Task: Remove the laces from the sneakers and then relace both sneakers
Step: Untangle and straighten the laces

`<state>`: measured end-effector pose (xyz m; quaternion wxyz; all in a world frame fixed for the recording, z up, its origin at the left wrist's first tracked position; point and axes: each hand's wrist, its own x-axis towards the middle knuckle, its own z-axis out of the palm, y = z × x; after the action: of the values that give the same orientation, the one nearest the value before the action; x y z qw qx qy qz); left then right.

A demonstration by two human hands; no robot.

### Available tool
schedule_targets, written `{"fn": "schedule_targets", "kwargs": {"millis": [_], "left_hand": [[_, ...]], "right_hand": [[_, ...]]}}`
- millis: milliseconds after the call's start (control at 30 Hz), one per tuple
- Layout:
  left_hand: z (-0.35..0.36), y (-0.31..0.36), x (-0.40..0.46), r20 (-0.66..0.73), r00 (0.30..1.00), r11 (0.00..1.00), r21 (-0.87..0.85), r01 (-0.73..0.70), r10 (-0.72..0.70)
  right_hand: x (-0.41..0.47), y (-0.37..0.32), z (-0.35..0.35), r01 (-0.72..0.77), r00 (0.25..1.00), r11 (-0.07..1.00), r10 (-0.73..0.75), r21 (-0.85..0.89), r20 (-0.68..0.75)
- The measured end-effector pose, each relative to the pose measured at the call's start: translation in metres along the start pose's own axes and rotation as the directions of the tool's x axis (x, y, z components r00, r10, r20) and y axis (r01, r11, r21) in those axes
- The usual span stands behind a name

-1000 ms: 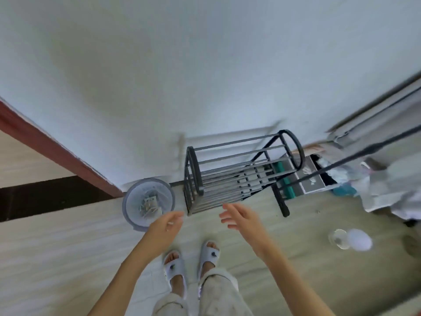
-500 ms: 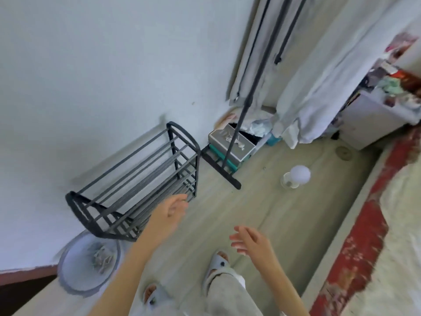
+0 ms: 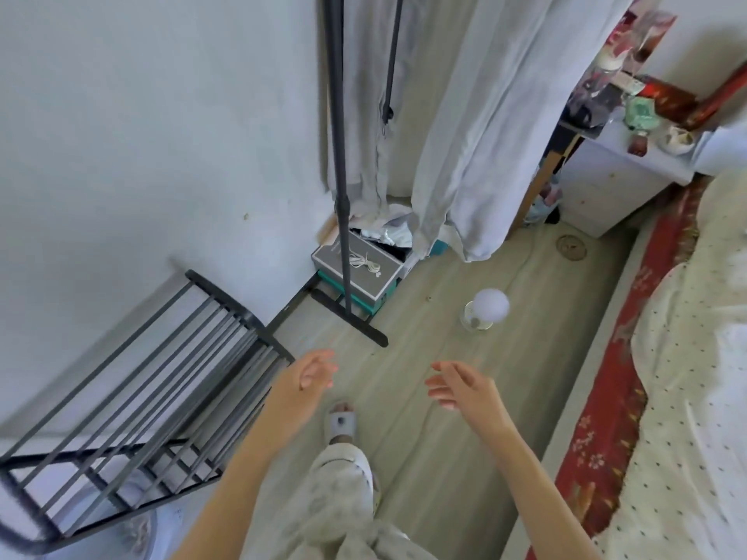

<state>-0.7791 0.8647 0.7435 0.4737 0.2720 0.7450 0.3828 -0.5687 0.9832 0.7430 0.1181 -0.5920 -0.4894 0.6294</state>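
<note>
Above the floor [image 3: 465, 438], both hands, left hand [image 3: 309, 375] and right hand [image 3: 461, 388], hang empty with fingers spread as the view has swung from the shoe rack [image 3: 133, 381] toward the shoebox [image 3: 364, 272], no sneakers yet found.

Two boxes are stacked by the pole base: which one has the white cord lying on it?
The grey box on top carries the coiled white cord; the teal box sits underneath it, only its edge showing.

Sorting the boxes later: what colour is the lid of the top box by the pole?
Dark grey lid, white cord on it; head view.
</note>
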Motion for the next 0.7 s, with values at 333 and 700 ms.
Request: {"fn": "schedule_targets", "kwargs": {"millis": [333, 700], "left_hand": [[0.04, 0.002, 0.124, 0.087, 0.987, 0.975, 0.188, 0.116, -0.134], [0.056, 0.051, 0.252, 0.004, 0.996, 0.969, 0.231, 0.088, -0.092]], "right_hand": [[0.124, -0.036, -0.019, -0.12, 0.988, 0.978, 0.134, -0.17, 0.076], [0.261, -0.091, -0.017, 0.038, 0.96, 0.954, 0.048, -0.297, 0.275]]}}
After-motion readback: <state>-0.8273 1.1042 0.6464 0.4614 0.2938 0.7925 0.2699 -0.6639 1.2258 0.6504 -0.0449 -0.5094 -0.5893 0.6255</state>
